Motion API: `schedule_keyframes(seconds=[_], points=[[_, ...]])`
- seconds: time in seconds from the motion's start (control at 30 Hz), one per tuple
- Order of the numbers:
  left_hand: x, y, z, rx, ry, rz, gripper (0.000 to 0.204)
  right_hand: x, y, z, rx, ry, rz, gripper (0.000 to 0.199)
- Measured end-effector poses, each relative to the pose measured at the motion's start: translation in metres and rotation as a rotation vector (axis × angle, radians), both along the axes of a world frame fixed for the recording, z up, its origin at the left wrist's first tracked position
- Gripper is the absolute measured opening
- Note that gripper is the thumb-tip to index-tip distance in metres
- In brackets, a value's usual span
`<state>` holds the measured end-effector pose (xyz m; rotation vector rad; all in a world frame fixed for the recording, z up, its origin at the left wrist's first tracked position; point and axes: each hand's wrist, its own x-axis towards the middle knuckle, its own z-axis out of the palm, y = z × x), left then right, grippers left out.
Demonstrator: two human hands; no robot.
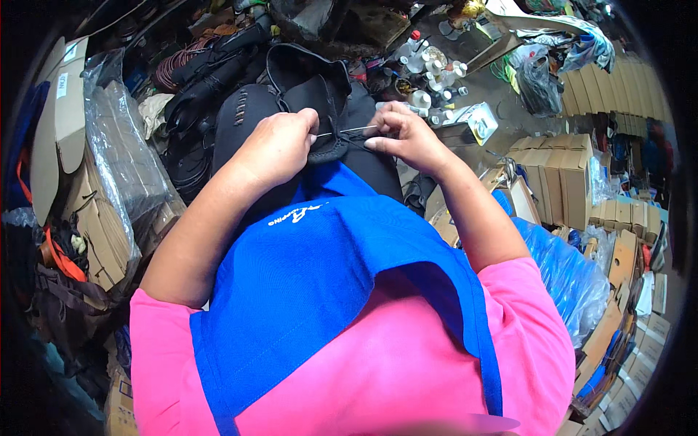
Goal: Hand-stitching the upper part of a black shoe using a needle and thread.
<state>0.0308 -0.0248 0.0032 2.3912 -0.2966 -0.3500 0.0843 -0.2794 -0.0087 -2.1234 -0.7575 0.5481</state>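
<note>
Pink sleeves (534,291) low in the frame, bare forearms rising out of them and converging at upper centre. Left forearm slants up and rightward; left hand (280,145) lies back-up, knuckles toward the top edge, fingers curled under. Its thumb and forefinger close together on a thin pale strand (325,135); the other fingertips are hidden beneath. Right forearm slants up and leftward, right hand (408,136) just right of centre in the upper part, fingers bent, thumb extended toward the left. Right fingers and thumb pinch around the strand's other end; exact contact hidden by the fingers. Strand runs nearly level between the hands, looks taut; thread or needle, cannot tell.

Black piece (314,98) sits at upper centre, its rimmed opening facing up, lower edge just under the strand. Left hand is against or just beside that edge; cannot tell which. Blue apron (305,269) fills the middle, below both hands. Bottles (432,73) stand at upper right; cartons (556,174) at right.
</note>
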Motion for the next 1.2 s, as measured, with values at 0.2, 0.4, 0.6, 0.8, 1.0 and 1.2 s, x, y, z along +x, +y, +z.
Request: schedule_keyframes(seconds=[0.2,0.4,0.6,0.8,1.0,1.2], points=[[0.004,-0.005,-0.003,0.024,-0.100,-0.103,0.010,0.001,0.000,0.024,-0.021,-0.046,-0.067,0.007],[0.007,-0.009,0.001,0.178,-0.366,-0.226,0.007,0.044,0.005,0.004,-0.335,-0.764,-0.039,0.014],[0.005,-0.006,-0.004,0.226,-0.251,-0.197,0.010,0.008,0.046,0.044,-0.561,-0.756,0.455,0.015],[-0.007,0.015,-0.006,0.265,-0.466,-0.281,0.015,0.016,0.047,0.036,-0.531,-0.696,0.542,0.021],[-0.059,0.117,-0.002,0.280,-0.447,0.023,0.015,0.029,-0.029,0.016,-0.518,-0.503,0.167,0.018],[-0.049,0.104,0.045,-1.013,-0.181,0.332,0.010,0.032,0.010,0.036,0.585,0.453,-0.382,0.021]])
